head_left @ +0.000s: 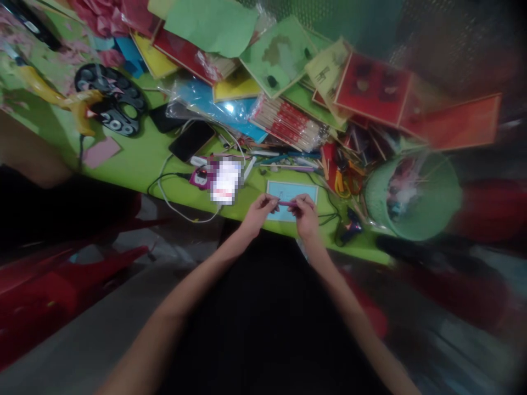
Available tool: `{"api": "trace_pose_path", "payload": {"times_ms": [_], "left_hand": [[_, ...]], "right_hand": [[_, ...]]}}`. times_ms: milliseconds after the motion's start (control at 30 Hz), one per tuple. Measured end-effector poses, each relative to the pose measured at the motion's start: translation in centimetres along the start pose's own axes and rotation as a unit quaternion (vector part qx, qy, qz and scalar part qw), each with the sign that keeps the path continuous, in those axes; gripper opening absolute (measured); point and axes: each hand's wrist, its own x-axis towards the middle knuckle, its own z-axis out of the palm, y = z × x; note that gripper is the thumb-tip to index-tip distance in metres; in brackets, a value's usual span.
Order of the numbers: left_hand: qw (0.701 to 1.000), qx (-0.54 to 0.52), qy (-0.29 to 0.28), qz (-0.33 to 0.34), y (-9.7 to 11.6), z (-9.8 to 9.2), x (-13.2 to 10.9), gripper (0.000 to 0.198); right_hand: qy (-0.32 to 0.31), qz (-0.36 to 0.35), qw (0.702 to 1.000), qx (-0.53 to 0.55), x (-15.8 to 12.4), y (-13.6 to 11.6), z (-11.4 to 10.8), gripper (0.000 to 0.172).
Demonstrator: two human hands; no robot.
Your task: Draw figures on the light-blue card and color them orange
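Head view: both hands are up over the near edge of a green counter (135, 171), a small gap between them, bridged by a slim purple stick (287, 203). The left hand (263, 206) pinches one end between thumb and fingers, and the right hand (306, 210) grips the other end the same way. The stick's long axis runs from side to side, almost level across the view, from one hand to the other and roughly square to the forearms. Both ends are covered by fingers, so which end is the tip, if it has one, cannot be told.

The stick is in front of a pale blue card (296, 191), crossing over it as seen from above; the card lies on the counter with its lower part behind the hands. Left of the card, a lit phone (225, 184) with a blurred-out screen is beside a magenta power strip (198, 176), and a white cable (169, 204) loops past the counter's edge. A dark phone (191, 141) lies beyond these.

Right of the hands are a small dark tool (351, 226), orange-yellow handles (343, 182) and a green basket (447, 195). Beyond the card, a packet of sticks (288, 122) lies slantwise, its sticks pointing down toward the right.
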Motion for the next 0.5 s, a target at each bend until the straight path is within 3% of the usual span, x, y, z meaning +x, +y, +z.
{"api": "trace_pose_path", "payload": {"times_ms": [167,500], "left_hand": [[1.000,-0.012,-0.004,0.005,-0.3,0.2,-0.6,0.035],[0.999,-0.014,0.022,0.025,-0.5,-1.7,-0.9,0.034]], "right_hand": [[0.063,-0.001,0.996,0.064,-0.8,0.6,1.0,0.018],[0.049,-0.002,0.998,0.049,-1.6,1.9,3.4,0.019]]}}
